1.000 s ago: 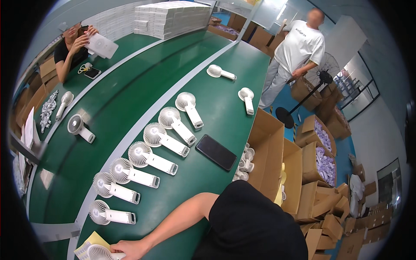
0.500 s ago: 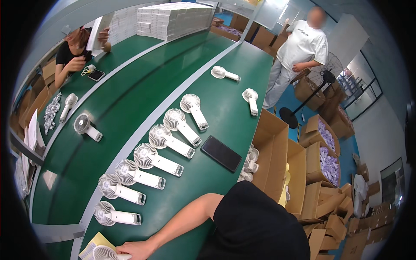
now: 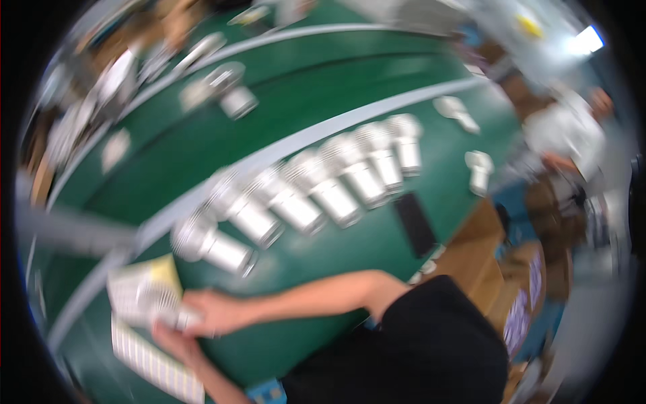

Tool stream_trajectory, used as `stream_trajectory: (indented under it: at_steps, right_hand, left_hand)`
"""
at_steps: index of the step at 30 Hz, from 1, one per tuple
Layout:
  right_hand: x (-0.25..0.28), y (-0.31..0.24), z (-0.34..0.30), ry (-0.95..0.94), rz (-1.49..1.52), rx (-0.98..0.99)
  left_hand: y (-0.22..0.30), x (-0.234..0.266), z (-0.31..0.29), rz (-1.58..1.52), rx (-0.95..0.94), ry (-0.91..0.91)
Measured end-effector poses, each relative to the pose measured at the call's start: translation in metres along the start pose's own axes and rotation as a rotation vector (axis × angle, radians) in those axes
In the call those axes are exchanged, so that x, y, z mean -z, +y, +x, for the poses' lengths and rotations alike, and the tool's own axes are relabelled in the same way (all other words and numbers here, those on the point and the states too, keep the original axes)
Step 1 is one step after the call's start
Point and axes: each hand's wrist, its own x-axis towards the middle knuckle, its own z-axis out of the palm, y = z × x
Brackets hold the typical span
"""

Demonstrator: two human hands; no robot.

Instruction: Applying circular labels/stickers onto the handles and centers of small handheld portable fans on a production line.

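Everything is smeared by motion. A white handheld fan (image 3: 157,296) is in both my hands at the lower left, its round grille pointing away from me. My right hand (image 3: 219,313) closes round its handle from the right. My left hand (image 3: 180,345) grips it from below, though its separate fingers are hard to make out. Under and behind the fan lies a yellow-and-white sheet (image 3: 168,271). A pale striped sheet or booklet (image 3: 158,367) lies below it, beside my left forearm. Nearest my right hand in a slanting row of several white fans is one fan (image 3: 225,252).
A black phone (image 3: 415,225) lies right of the row. Two more fans (image 3: 479,172) lie near the table's right end. A grey rail (image 3: 303,140) crosses the green table, with another fan (image 3: 237,101) beyond. Cardboard boxes (image 3: 474,252) stand right; a person in white (image 3: 568,138) is behind.
My view has turned, so the row of fans sits farther right. My left hand has come into view at the fan that my right hand was touching. The sheets show more fully.
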Motion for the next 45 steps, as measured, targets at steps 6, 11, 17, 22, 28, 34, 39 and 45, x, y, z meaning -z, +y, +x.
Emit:
stream_trajectory:
  at_steps: [6, 11, 17, 22, 28, 34, 39, 45]
  right_hand:
    - [-0.005, 0.003, -0.001, -0.042, 0.163, -0.146]
    - [-0.002, -0.002, 0.003, -0.122, 0.400, -0.307]
    - [0.000, -0.006, -0.002, -0.123, 0.387, -0.300]
    - [0.010, -0.023, -0.013, -0.038, 0.070, -0.414]
    - [0.030, -0.052, -0.027, -0.203, -0.682, -0.188]
    - [0.033, -0.054, 0.028, 0.118, -0.604, 0.379]
    - [0.021, -0.055, 0.045, -0.067, -0.417, 0.340]
    - [0.023, -0.050, 0.046, -0.069, -0.532, 0.353]
  left_hand:
    - [0.000, -0.010, -0.007, -0.269, -0.346, -0.084]
    - [0.029, -0.015, -0.011, -0.094, -0.330, 0.048]
    - [0.036, -0.007, -0.010, -0.029, -0.386, 0.116]
    - [0.041, -0.005, -0.014, 0.138, -0.412, 0.109]
    - [0.046, -0.012, -0.026, 0.271, -0.422, -0.119]
    - [0.051, -0.011, -0.030, 0.229, -0.398, -0.248]
    - [0.051, -0.008, -0.032, 0.215, -0.399, -0.218]
    - [0.051, -0.005, -0.029, 0.341, -0.365, -0.191]
